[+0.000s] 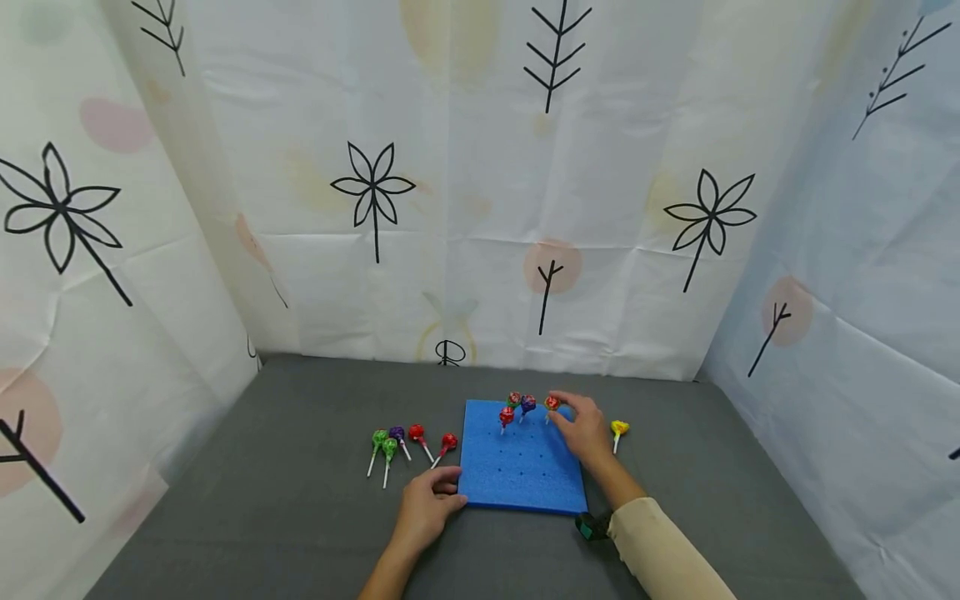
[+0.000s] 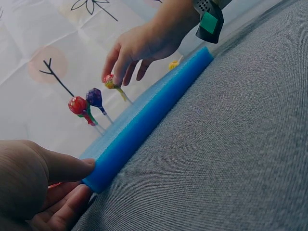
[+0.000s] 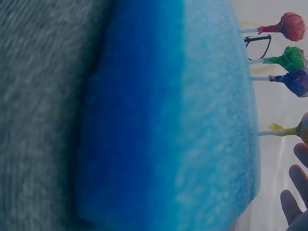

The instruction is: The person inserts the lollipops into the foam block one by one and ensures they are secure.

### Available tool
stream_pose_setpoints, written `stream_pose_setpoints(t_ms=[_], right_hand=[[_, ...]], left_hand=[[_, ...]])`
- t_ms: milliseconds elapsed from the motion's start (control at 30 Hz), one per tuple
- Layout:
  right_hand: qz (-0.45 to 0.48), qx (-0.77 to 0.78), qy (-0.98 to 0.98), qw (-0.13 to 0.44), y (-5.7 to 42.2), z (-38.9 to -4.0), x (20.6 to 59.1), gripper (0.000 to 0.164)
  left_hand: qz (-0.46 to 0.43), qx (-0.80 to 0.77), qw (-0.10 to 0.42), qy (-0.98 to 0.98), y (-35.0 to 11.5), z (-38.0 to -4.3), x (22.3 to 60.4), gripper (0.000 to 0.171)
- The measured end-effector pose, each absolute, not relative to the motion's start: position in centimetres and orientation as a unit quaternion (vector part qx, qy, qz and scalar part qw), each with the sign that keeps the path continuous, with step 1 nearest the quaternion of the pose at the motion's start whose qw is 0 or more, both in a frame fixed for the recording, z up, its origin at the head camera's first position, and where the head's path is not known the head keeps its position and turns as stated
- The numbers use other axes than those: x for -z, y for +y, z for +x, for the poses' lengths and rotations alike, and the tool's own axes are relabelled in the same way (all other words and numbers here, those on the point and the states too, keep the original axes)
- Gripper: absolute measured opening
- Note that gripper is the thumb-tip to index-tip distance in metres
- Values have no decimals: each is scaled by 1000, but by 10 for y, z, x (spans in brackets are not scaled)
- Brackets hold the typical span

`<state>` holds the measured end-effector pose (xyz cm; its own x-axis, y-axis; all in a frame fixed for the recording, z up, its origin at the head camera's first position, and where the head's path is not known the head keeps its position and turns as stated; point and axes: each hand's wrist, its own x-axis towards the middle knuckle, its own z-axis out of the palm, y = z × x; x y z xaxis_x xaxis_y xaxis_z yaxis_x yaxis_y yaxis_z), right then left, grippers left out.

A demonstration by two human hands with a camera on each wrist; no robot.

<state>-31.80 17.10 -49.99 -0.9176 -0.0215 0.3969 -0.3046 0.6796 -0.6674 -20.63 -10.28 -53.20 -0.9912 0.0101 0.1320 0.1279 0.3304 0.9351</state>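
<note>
Strewn across the left of a gray tabletop (image 1: 315, 467), against white fabric (image 1: 480, 292) printed with black-line flowers and twigs: two green lollipops (image 1: 389, 447), a purple lollipop (image 1: 397, 433) just beside them and two red lollipops (image 1: 417, 432) farther right. Just to the near side of these, pinching a blue foam board (image 1: 517, 483) at its near left corner between thumb and fingers: the left hand (image 1: 427, 507). Standing on sticks in the far left part of the board: a single red lollipop (image 1: 507, 415), a green-and-red lollipop (image 1: 514, 399) and a second purple lollipop (image 1: 528, 403). At the board's far right, pinching an orange-and-yellow lollipop (image 1: 552, 402) between thumb and index finger, with stick pointing down at the surface: the right hand (image 1: 585, 432), below a beige sleeve (image 1: 663, 546). Lying on the tabletop beyond the board's right edge: a yellow lollipop (image 1: 619, 427).
</note>
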Motion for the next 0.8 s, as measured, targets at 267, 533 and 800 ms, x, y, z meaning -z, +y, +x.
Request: stream_pose_setpoints(t_ms=[267,533,800], right_hand=[[98,-390,-897,185,173,-316,502,30],[99,-390,-897,181,176,-317,502,32],[119,-394,-899,147,180,-320,498,39]], left_hand=[[-46,581,53,-811,-102,-206,532,40],[-49,577,56,-813,-103,-207,534,40],[-43,576,50,-815,-103,-207,533,39]])
